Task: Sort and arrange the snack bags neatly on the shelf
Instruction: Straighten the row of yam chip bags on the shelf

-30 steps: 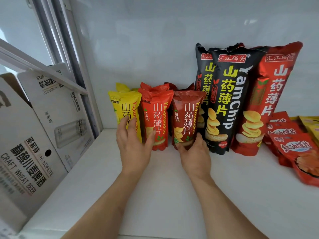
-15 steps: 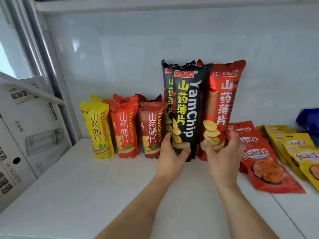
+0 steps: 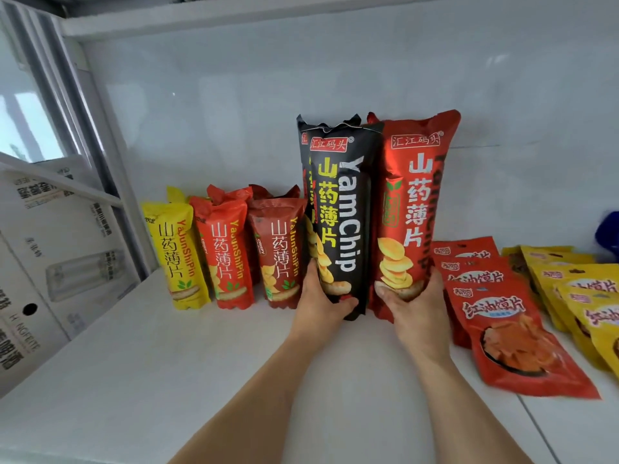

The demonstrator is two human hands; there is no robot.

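Observation:
On the white shelf (image 3: 167,363), a tall black YamChip bag (image 3: 341,209) stands upright with another black bag partly hidden behind it. My left hand (image 3: 321,303) grips its bottom end, thumb across the front. Beside it stands a tall red yam chip bag (image 3: 415,202); my right hand (image 3: 418,306) grips its lower end. To the left stand three small bags in a row: yellow (image 3: 176,256), red (image 3: 227,256) and dark red (image 3: 279,252), with more small bags behind them.
Flat red pouches (image 3: 502,333) lie overlapping on the shelf to the right, yellow pouches (image 3: 582,296) beyond them. A blue bag (image 3: 608,229) shows at the right edge. White cardboard boxes (image 3: 50,262) lean outside the shelf's left frame. The back wall is close behind the bags.
My hands moved from the small bags to the two tall bags. Both now hold the tall bags' bottoms more firmly, and the bags stand straighter and closer together.

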